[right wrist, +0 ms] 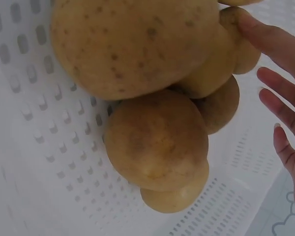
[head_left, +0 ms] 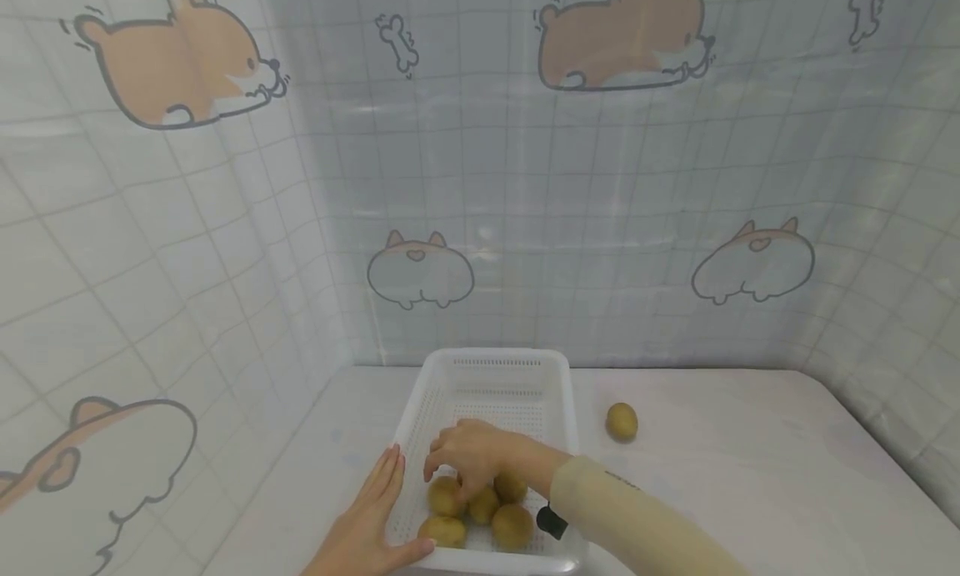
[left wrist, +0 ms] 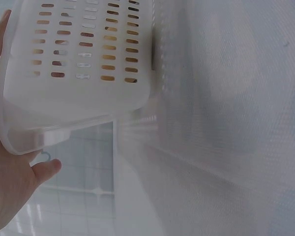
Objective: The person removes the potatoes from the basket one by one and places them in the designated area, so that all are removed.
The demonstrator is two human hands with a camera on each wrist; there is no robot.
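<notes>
A white perforated basket (head_left: 495, 358) sits on the table with several yellow-brown potatoes (head_left: 513, 526) piled at its near end. My right hand (head_left: 459, 463) reaches into the basket over the pile, its fingers loosely spread. In the right wrist view one fingertip (right wrist: 258, 34) touches a potato (right wrist: 155, 140); nothing is gripped. My left hand (head_left: 377, 503) lies flat against the basket's near left corner, fingers straight along the side wall and thumb along the front rim. The left wrist view shows the palm (left wrist: 10, 191) pressed to the basket's corner (left wrist: 78, 98). One more potato (head_left: 622, 421) lies on the table right of the basket.
The basket stands near the left back corner of a pale table (head_left: 750, 476). Walls covered in a tiled sheet with cartoon dogs (head_left: 420, 272) close in the left, back and right sides.
</notes>
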